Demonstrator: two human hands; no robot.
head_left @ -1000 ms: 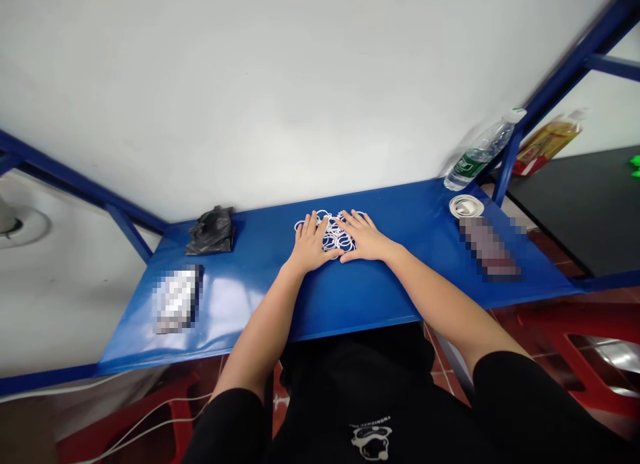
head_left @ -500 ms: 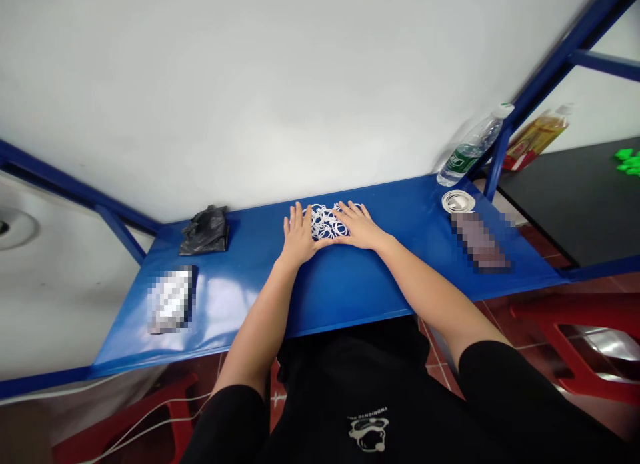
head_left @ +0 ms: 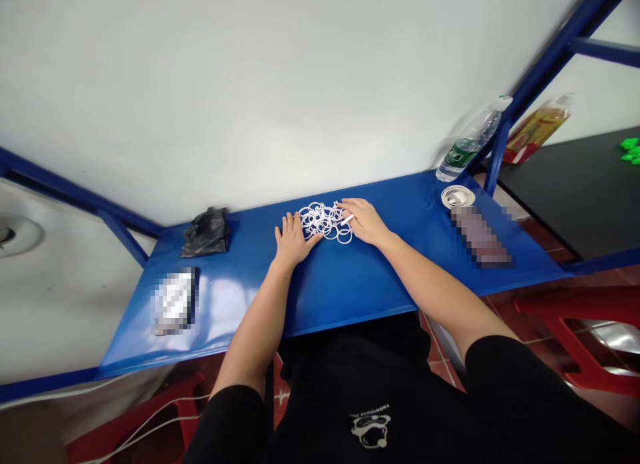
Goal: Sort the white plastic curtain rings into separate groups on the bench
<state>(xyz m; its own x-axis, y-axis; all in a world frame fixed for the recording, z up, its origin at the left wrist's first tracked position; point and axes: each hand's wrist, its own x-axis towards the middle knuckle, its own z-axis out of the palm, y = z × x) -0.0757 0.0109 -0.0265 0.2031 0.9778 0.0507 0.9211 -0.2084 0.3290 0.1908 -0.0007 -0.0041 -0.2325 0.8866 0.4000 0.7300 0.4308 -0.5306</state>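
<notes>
A loose heap of thin white plastic rings (head_left: 327,236) lies on the blue table (head_left: 340,284) between my two hands. My left hand (head_left: 293,241) rests at the heap's left side, fingers spread and thumb stretched along its near edge; it holds nothing. At the right side, my right hand (head_left: 364,221) has its fingers drawn together. A short white piece (head_left: 347,219) shows at its fingers, pinched there. Whether this is a ring seen edge-on or a small rod, I cannot make out.
To the left lie a black plastic bag (head_left: 206,232) and a blurred silvery packet (head_left: 175,301). At the right are a water bottle (head_left: 463,151), a coiled white cable (head_left: 457,197) and a blurred dark flat object (head_left: 480,237). A wall (head_left: 300,104) borders the table's far side.
My hands have moved apart, showing more of the rings. The right hand has gone from lying flat with fingers spread to pinching a white piece; the left has shifted slightly left.
</notes>
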